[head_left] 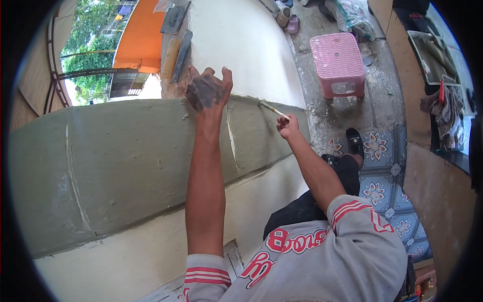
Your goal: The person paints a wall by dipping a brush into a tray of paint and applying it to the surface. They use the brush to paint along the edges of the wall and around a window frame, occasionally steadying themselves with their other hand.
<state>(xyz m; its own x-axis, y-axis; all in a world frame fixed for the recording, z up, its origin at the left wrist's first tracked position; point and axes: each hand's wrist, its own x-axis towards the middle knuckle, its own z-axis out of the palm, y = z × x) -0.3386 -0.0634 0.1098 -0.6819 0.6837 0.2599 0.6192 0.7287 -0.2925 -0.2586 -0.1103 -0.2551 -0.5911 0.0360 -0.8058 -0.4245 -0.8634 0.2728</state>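
Note:
My right hand (pixel 288 127) is closed around the handle of a slim paintbrush (pixel 274 110). The brush tip points up and left, at the upper edge of a grey-green painted wall band (pixel 151 146); whether it touches cannot be told. At the top of that band is my left hand (pixel 207 90), its back marked by a dark smear. Its bent fingers are apart and nothing shows in them. A pale vertical line (pixel 232 136) runs down the band between my hands, and a second pale line (pixel 72 176) is farther left.
A pink plastic stool (pixel 339 60) stands on the worn floor at right, with clogs (pixel 293 24) beyond it. Dark flat slabs (pixel 174 19) lie on the ledge near my left hand. Cloths (pixel 445 113) hang at far right. Patterned blue tiles (pixel 375 191) lie near my feet.

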